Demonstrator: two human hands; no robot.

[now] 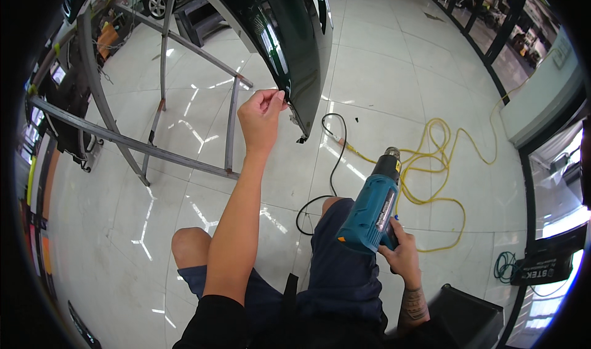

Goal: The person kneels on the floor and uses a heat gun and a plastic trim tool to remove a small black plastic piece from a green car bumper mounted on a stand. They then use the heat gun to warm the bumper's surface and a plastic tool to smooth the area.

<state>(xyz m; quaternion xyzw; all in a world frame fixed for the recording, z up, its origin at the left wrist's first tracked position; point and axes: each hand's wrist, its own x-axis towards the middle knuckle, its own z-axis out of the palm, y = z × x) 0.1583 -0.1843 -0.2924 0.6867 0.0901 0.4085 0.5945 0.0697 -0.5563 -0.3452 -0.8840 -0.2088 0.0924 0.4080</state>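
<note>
A glossy dark green car body panel (294, 59) hangs down from the top of the view, narrowing to a lower tip. At its lower left edge my left hand (261, 118) is closed in a pinch, thumb against forefinger. What lies between those fingertips is too small to make out. Ragged bits (300, 139) stick out at the panel's tip. My right hand (403, 253) grips a teal heat gun (369, 207) by its handle, over my right thigh. Its dark nozzle (389, 161) points up and away from me, apart from the panel.
A grey metal frame stand (141, 149) occupies the left side. A yellow extension cord (440, 158) lies coiled on the white tiled floor (375, 65), joined to a black cable (332, 176). Lower right stands a dark box-like object (465, 318). A car wheel (156, 5) shows at upper left.
</note>
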